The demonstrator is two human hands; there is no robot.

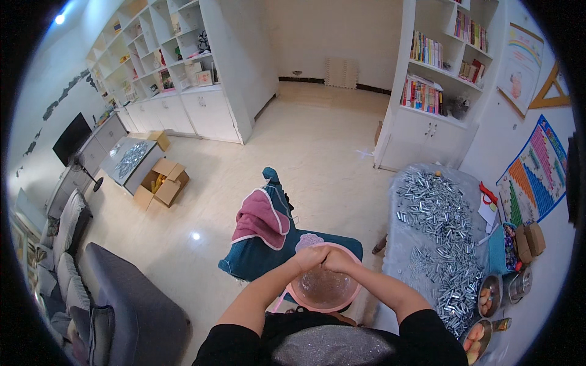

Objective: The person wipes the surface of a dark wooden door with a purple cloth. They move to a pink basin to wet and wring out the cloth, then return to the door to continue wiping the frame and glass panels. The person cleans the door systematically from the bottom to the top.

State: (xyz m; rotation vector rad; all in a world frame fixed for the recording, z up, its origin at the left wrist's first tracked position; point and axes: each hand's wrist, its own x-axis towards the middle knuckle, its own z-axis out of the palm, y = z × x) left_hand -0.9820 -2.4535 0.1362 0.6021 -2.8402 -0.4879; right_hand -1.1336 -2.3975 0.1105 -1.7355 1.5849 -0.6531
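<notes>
Both my arms reach forward over a pink basin [345, 249] with clear liquid, apparently water, in it. My left hand [310, 257] and my right hand [337, 260] meet at the basin's far side, fingers curled and pressed together. Whatever they grip is hidden by the fingers. Just beyond my left hand, a pale lilac piece with a scalloped edge [309, 241] shows; I cannot tell what it is. The basin is on or over a teal-covered seat [339, 241]. A mauve cloth with white edging [261, 221] hangs over the seat's raised part.
On my right, a plastic-covered table [406, 177] bears many small metal cylinders [439, 213], a turquoise basket [502, 250] and metal bowls [490, 296]. A grey sofa [131, 311] stands left. An open cardboard box [163, 183] is on the floor farther off.
</notes>
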